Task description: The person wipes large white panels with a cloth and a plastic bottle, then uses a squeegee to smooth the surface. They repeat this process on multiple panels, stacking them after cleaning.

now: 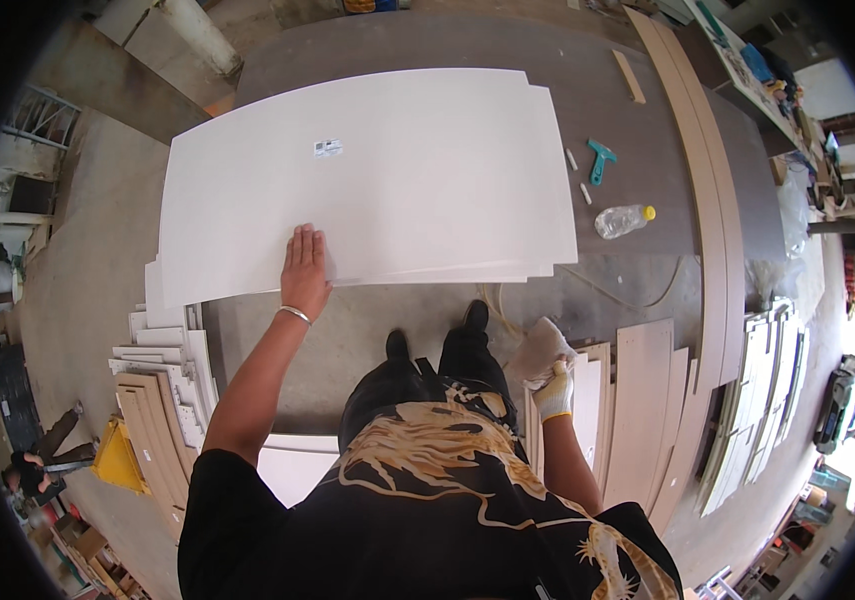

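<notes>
My left hand (305,270), bare with a bracelet at the wrist, lies flat on the near edge of a large white panel (417,170). Its fingers stretch forward over the surface. The panel tops a stack of white boards, whose edges show at the right, and a small printed label (328,148) sits on it. Down at my right side, my right hand (554,395) wears a whitish work glove with a yellow cuff. It is closed on a crumpled pale cloth (541,352).
On the dark table (637,215) right of the panel lie a teal scraper (599,162), two white sticks and a clear bottle with a yellow cap (624,221). Long boards (702,180) run along the right. Board stacks (152,440) stand at both sides. Another person (42,465) is far left.
</notes>
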The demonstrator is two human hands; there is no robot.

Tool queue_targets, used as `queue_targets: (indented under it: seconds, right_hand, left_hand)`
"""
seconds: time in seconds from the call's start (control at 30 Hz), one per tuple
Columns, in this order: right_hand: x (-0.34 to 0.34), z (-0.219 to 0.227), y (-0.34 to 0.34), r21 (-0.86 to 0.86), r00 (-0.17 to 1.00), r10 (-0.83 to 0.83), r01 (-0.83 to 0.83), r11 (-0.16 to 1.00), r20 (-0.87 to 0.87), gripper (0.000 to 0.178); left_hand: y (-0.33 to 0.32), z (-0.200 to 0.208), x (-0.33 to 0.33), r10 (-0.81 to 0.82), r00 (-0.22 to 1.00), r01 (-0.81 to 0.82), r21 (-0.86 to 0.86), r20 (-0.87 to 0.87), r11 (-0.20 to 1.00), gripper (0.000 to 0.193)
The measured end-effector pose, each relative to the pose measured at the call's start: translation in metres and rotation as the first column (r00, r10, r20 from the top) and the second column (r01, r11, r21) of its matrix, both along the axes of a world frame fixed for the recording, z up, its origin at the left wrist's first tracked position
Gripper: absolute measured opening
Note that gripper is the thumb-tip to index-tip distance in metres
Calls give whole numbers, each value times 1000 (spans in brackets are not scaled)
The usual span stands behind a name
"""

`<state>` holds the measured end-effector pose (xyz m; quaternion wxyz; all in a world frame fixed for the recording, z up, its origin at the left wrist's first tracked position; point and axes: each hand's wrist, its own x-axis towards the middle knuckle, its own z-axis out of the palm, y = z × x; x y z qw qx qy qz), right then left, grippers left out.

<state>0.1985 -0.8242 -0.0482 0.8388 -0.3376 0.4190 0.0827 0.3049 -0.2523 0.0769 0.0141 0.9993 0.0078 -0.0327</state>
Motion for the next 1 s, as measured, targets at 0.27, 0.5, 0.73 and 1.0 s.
queue_targets:
  seconds: [0.27, 0.5, 0.73, 1.0]
  right_hand:
    - [-90, 47, 31, -142, 987, -159, 155, 978, -11, 72]
    - [-173, 13, -14, -124, 918, -339, 319, 940, -208, 48]
    - [-190, -10, -20, -109, 937, -242, 221, 969, -251, 47]
    - [-108, -23, -30, 48, 961, -152, 168, 985, -232, 51]
  left_hand:
    - [-17, -25, -54, -27, 992, 30, -25, 125, 999, 78]
    - [-48, -13, -69, 25, 992, -15, -73, 127, 997, 85]
    - [-55, -19, -60, 4, 997, -7, 38, 78, 999, 83]
    - [-60, -18, -69, 8, 995, -11, 23, 100, 1000, 97]
